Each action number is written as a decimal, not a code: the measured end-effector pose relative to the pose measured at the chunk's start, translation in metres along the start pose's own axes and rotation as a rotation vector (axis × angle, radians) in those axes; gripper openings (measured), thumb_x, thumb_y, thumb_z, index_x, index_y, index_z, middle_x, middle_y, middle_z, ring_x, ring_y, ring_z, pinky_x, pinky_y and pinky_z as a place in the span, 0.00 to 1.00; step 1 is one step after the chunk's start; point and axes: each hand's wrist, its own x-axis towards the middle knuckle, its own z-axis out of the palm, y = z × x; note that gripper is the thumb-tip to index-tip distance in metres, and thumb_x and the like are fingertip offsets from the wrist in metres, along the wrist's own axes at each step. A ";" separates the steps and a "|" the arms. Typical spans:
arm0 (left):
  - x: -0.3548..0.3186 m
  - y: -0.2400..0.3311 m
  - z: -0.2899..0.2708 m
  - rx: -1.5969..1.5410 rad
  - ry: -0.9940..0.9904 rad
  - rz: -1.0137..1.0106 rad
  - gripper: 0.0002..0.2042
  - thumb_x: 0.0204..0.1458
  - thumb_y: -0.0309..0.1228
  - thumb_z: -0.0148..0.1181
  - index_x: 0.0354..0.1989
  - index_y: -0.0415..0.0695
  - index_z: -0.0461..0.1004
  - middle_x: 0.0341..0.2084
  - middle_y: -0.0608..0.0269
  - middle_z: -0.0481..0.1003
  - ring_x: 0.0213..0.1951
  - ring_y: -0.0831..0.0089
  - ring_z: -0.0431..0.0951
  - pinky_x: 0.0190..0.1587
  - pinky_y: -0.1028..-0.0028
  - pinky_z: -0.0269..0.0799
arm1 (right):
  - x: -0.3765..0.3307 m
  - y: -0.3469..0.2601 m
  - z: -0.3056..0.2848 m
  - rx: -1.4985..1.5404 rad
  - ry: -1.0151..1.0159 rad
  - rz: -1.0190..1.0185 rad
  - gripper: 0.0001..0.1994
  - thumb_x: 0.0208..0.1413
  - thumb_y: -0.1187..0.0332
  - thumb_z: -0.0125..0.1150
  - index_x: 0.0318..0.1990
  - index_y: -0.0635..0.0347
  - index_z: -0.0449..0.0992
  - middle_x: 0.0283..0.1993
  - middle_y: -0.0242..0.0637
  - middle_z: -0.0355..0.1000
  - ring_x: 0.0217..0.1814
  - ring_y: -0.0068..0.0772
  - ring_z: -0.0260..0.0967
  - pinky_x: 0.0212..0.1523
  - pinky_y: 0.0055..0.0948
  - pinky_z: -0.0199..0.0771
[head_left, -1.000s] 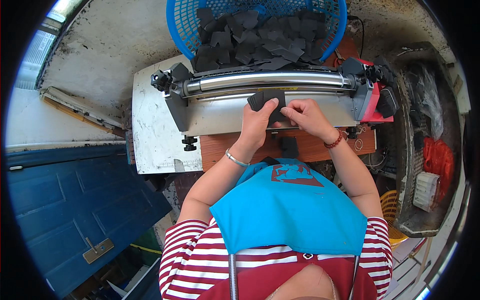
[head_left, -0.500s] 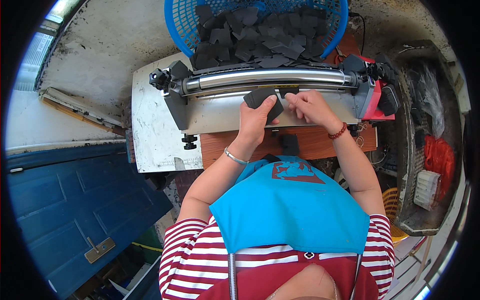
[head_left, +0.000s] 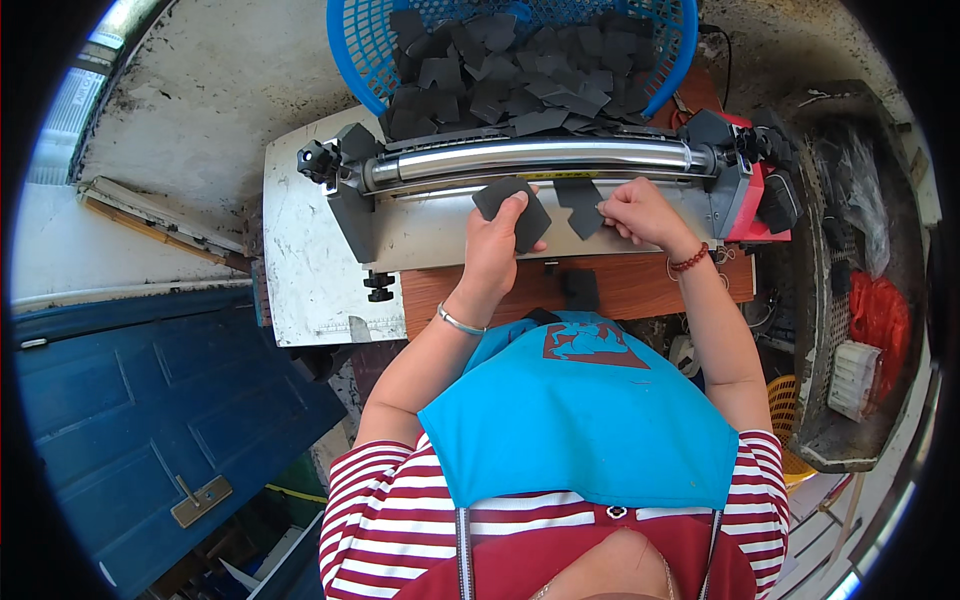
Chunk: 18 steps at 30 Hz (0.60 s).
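Head view: the left hand [head_left: 490, 240] clutches a dark stack [head_left: 522, 210], the right hand [head_left: 642, 212] pinches one notched piece [head_left: 582, 210] near the rear edge of the metal plate [head_left: 430, 232], seemingly aligning it, so next likely wants a steady, square push.

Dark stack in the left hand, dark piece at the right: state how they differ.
The dark stack is gripped by the left hand; the dark piece meets the right hand only at its edge. The dark piece shows a notch in its left edge; the dark stack's visible outline shows none. Both are near-black.
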 end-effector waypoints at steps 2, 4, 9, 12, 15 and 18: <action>0.001 -0.001 0.003 0.056 -0.028 -0.026 0.14 0.58 0.33 0.53 0.47 0.37 0.71 0.34 0.62 0.74 0.32 0.74 0.77 0.24 0.75 0.76 | 0.007 -0.003 0.006 0.045 0.134 -0.083 0.19 0.58 0.58 0.58 0.22 0.63 0.74 0.15 0.28 0.67 0.11 0.14 0.59 0.11 0.18 0.55; 0.002 -0.005 0.009 0.066 -0.031 -0.027 0.13 0.58 0.34 0.53 0.46 0.38 0.72 0.34 0.63 0.74 0.32 0.75 0.77 0.23 0.76 0.75 | 0.005 -0.008 0.017 0.062 0.125 -0.169 0.20 0.58 0.56 0.57 0.22 0.64 0.74 0.15 0.27 0.67 0.11 0.14 0.59 0.12 0.18 0.55; 0.000 -0.006 0.018 0.133 -0.036 -0.022 0.11 0.58 0.34 0.54 0.44 0.42 0.73 0.34 0.64 0.75 0.31 0.77 0.76 0.23 0.77 0.74 | -0.010 -0.017 0.042 0.043 0.064 -0.420 0.16 0.59 0.60 0.58 0.24 0.62 0.74 0.16 0.25 0.66 0.15 0.12 0.58 0.15 0.18 0.56; -0.001 -0.002 0.016 0.059 -0.038 -0.037 0.10 0.57 0.34 0.54 0.42 0.42 0.71 0.33 0.64 0.75 0.31 0.77 0.77 0.23 0.77 0.74 | -0.015 -0.017 0.036 0.106 0.019 -0.353 0.13 0.59 0.61 0.59 0.26 0.59 0.75 0.17 0.23 0.65 0.16 0.10 0.57 0.16 0.14 0.55; 0.000 0.001 0.010 -0.019 -0.048 -0.053 0.10 0.58 0.35 0.54 0.42 0.42 0.71 0.33 0.64 0.75 0.30 0.77 0.76 0.22 0.78 0.73 | -0.015 -0.011 0.023 0.171 -0.036 -0.282 0.13 0.59 0.60 0.60 0.28 0.58 0.75 0.18 0.22 0.66 0.16 0.08 0.57 0.16 0.12 0.55; -0.003 0.004 0.010 -0.009 -0.045 -0.070 0.10 0.58 0.34 0.53 0.42 0.42 0.70 0.32 0.64 0.75 0.30 0.77 0.77 0.21 0.78 0.73 | -0.010 -0.004 0.018 0.203 -0.065 -0.271 0.12 0.59 0.60 0.60 0.29 0.57 0.75 0.19 0.22 0.66 0.16 0.08 0.57 0.17 0.11 0.54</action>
